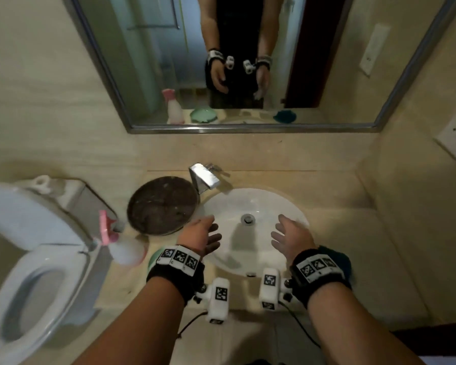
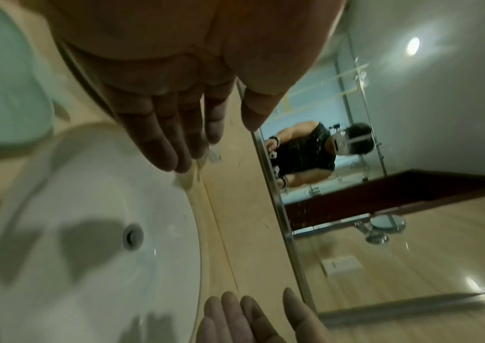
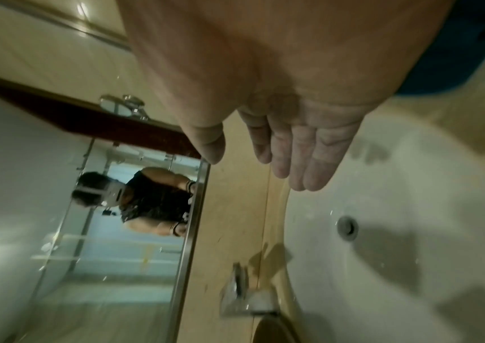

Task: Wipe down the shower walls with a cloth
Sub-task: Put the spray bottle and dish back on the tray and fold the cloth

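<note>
My left hand [image 1: 211, 229] and right hand [image 1: 281, 230] hover open over the white sink [image 1: 248, 198], palms facing each other, holding nothing. A dark teal-blue cloth [image 1: 340, 256] lies on the counter right of the sink, partly hidden behind my right wrist. It shows as a blue patch [image 3: 455, 58] in the right wrist view. The left wrist view shows my left hand [image 2: 214, 143] with straight fingers over the sink [image 2: 88, 208]. My right hand [image 3: 253, 167] is likewise flat and empty. The glass shower enclosure [image 1: 148, 48] appears only as a reflection in the mirror.
A chrome faucet [image 1: 204, 177] stands behind the sink, beside a dark round basin [image 1: 162, 205]. A pink-topped spray bottle [image 1: 121, 246] and a pale green dish [image 1: 153, 256] sit left of the sink. The toilet [image 1: 32, 259] is at far left. A framed mirror [image 1: 248, 127] hangs above.
</note>
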The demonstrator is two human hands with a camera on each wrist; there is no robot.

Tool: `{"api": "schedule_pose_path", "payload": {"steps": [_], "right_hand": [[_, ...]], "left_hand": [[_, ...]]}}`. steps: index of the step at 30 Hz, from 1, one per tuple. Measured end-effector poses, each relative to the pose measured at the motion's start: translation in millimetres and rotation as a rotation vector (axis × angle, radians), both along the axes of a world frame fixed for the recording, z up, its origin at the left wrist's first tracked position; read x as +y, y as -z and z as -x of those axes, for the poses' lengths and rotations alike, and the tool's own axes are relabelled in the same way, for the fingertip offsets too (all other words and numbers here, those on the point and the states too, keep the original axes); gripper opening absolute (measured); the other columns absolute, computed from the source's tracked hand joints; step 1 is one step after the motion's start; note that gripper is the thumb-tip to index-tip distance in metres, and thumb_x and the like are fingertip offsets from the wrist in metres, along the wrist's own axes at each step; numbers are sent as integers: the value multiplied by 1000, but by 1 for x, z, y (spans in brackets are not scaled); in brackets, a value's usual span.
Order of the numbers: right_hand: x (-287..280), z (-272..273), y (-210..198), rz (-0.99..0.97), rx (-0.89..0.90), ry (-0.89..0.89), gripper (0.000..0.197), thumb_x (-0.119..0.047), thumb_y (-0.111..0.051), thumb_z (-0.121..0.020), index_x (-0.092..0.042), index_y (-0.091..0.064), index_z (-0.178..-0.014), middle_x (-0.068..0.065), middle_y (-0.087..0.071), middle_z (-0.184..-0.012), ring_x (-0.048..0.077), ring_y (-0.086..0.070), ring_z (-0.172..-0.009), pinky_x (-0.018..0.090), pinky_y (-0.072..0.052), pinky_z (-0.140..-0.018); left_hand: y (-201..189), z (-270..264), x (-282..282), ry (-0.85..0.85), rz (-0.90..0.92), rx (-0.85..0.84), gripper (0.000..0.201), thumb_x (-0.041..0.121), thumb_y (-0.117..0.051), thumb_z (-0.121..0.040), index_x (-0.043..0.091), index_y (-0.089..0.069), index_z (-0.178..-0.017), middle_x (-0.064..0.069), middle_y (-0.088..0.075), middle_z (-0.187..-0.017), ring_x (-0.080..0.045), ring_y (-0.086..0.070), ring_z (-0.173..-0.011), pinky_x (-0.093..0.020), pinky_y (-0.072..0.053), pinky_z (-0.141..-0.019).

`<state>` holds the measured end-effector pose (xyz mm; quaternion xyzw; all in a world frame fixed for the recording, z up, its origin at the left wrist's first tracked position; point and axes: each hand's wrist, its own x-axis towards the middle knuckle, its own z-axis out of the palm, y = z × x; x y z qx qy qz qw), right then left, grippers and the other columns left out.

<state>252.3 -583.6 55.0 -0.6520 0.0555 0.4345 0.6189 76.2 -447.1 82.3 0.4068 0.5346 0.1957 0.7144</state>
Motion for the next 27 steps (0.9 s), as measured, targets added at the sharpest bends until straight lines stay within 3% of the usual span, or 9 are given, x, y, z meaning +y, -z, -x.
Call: {"api": "schedule_pose_path", "payload": {"steps": [2,4,7,11,15,19,22,25,27], "right_hand": [[27,22,-5,-25,-40,-53,23,-32,-62,-101,-14,-59,-116,3,-62,-113,26,-65,-105,43,-56,-97],[53,50,-15,-46,-42,-131,34,-29,-60,-103,-11,-57,-132,7,-62,-129,29,-64,-115,45,-53,-103],[93,88,-28,-65,-34,-223,45,-26,-57,-105,-6,-49,-145,12,-56,-142,34,-61,-122,48,-51,-105],[144,130,-31,-77,-48,-289,44,-25,-56,-106,-6,-48,-145,13,-58,-140,31,-64,-111,45,-53,-100],[190,170,-26,-68,-95,-325,42,-28,-59,-104,-6,-53,-140,13,-65,-127,27,-67,-102,41,-55,-92],[227,213,-39,-47,-37,-371,37,-21,-49,-108,-2,-52,-140,35,-56,-136,53,-58,-120,48,-50,-106],[251,237,-24,-5,-111,-347,28,-25,-58,-103,-4,-66,-120,22,-70,-102,34,-68,-83,35,-59,-69],[258,258,-6,56,-175,-330,24,-32,-67,-96,-12,-71,-108,16,-72,-109,30,-68,-93,41,-58,-76],[260,267,-1,76,-173,-320,21,-30,-66,-98,-10,-70,-106,13,-72,-102,29,-68,-90,39,-57,-69]], "left_hand": [[-10,30,18,-73,-33,-6,15,23,-58,-105,10,-63,-113,-13,-65,-110,-29,-65,-84,-38,-55,-74],[-18,62,36,-136,-67,5,13,23,-57,-106,12,-64,-104,-12,-65,-104,-29,-65,-84,-40,-56,-77],[-22,106,61,-224,-86,9,16,21,-56,-106,11,-62,-96,-9,-63,-87,-23,-63,-69,-34,-52,-64],[-19,159,93,-285,-55,-33,16,16,-54,-105,11,-59,-91,-4,-57,-71,-18,-53,-57,-24,-40,-49],[-18,204,132,-287,-110,-26,16,12,-57,-103,6,-62,-88,-12,-62,-76,-22,-57,-59,-26,-45,-53],[-20,244,182,-280,-128,-28,12,13,-57,-104,6,-64,-96,-10,-67,-79,-22,-62,-63,-31,-52,-60],[-12,265,212,-256,-126,-44,11,13,-57,-104,8,-63,-96,-8,-66,-77,-21,-61,-62,-30,-51,-60],[5,280,224,-202,-88,-18,12,12,-58,-103,8,-63,-93,-10,-66,-78,-21,-60,-60,-30,-51,-59],[17,284,229,-170,-39,-7,13,11,-57,-103,9,-59,-91,-10,-63,-76,-20,-57,-59,-27,-49,-55]]}}
